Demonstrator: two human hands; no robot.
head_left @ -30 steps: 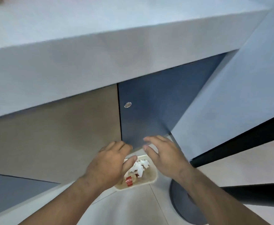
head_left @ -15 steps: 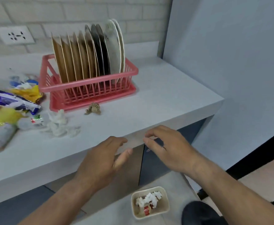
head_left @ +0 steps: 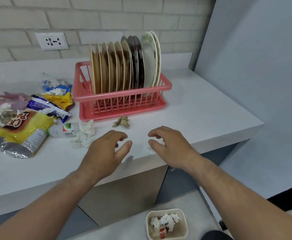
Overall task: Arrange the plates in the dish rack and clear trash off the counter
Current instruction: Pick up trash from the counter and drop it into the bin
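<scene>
From the head camera, both hands hang just above the front edge of the counter (head_left: 202, 108), side by side with a gap between them. The left hand (head_left: 105, 153) has its fingers loosely bent and its thumb out, gripping nothing. The right hand (head_left: 173, 148) is the same, relaxed and empty. Their placement suits a reach for the nearest scraps: a crumpled brown paper (head_left: 121, 121) lies just beyond the fingertips, and a wad of white tissue (head_left: 86, 134) sits close to the left hand, against a small bottle (head_left: 63, 129) on its side. The plates (head_left: 124, 66) stand upright on edge in the pink dish rack (head_left: 121, 98), packed in a row from tan ones at the left to dark and white ones at the right, so that half of the job looks done. The rest of the litter, a yellow snack bag (head_left: 24, 129) and a blue wrapper (head_left: 46, 106) among it, is heaped at the counter's left, well apart from the right hand. A small cream bin (head_left: 185, 220) waits on the floor below the right forearm, handy for drops; it seems to hold tissue and a red scrap, though the wide lens blurs it. The counter is pale and matte, backed by a light brick wall (head_left: 107, 18) with a socket (head_left: 51, 41), and it ends against a grey panel (head_left: 254, 66) at the right.
</scene>
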